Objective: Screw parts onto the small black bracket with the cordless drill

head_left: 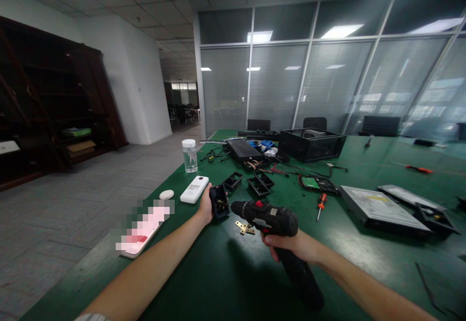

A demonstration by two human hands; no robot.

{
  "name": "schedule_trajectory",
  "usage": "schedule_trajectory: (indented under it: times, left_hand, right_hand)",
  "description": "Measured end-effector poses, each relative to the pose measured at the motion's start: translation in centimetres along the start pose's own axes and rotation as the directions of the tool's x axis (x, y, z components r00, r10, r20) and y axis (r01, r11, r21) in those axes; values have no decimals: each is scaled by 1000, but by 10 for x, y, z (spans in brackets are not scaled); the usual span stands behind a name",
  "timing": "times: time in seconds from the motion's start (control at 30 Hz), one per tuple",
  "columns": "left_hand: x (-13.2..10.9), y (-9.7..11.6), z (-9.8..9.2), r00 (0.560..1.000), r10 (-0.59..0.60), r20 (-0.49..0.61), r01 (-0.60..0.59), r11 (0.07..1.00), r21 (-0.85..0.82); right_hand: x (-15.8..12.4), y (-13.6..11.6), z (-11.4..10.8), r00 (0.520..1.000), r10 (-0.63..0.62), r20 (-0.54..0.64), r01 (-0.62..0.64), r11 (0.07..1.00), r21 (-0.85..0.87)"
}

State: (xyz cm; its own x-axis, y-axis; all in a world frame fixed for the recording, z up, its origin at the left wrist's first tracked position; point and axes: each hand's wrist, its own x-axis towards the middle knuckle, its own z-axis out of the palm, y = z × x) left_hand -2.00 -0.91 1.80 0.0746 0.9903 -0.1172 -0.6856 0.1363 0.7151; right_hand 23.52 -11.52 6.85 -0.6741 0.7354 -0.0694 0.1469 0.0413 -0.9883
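Cordless drill (267, 218), gripped in the right hand (282, 244) above the green counter (204, 277); its side label is too small to read. Left of the drill's tip, the left hand (206, 205) grips an open black box (219, 201). Near the drill's front lie brass-coloured brackets (241, 225); to its right, an orange-handled screwdriver (322, 200) and a metal drive (382, 209), its label illegible.

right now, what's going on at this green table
A person's right hand grips a black power drill, its nose toward a small open black box in the left hand. Brass-coloured pieces lie on the table between the hands. Whether the drill touches the box is unclear.
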Motion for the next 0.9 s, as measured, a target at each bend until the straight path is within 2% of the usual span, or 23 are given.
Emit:
schedule_trajectory:
  times: [0.37, 0.57, 0.9]
  left_hand:
    - [2, -1, -2, 999, 2, 36, -2, 1000, -7]
    - [2, 0, -1, 1000, -11, 18, 11, 1000, 6]
    - [4, -3, -5, 999, 7, 32, -7, 1000, 7]
  right_hand:
    - [1, 6, -2, 1000, 18, 2, -18, 1000, -1]
    - [1, 6, -2, 1000, 21, 12, -21, 999, 33]
    - [1, 4, -2, 1000, 14, 6, -14, 1000, -11]
